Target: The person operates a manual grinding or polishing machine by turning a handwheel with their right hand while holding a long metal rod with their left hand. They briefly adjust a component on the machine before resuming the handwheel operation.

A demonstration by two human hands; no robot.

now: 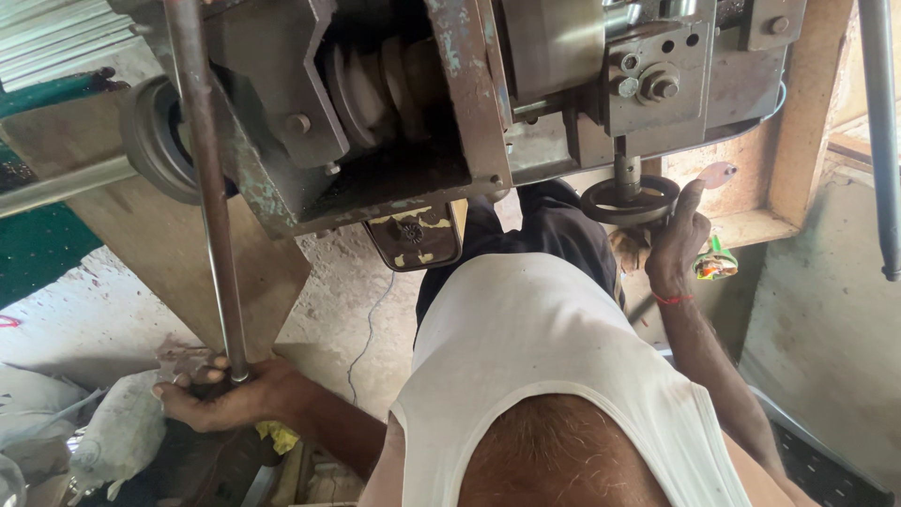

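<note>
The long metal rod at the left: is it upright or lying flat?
Upright. The rod runs almost straight from the top edge down to the left hand, which grips its lower end.

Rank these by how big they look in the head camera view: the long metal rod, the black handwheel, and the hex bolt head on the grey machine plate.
1. Long metal rod, gripped at its lower end by the left hand; it is nearer the camera, which may exaggerate it.
2. Black handwheel, touched by the right hand.
3. Hex bolt head, plainly smallest.

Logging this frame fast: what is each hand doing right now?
Left hand: closed around the lower end of the metal rod.
Right hand: fingers on the black handwheel; full grip cannot be told.
</note>
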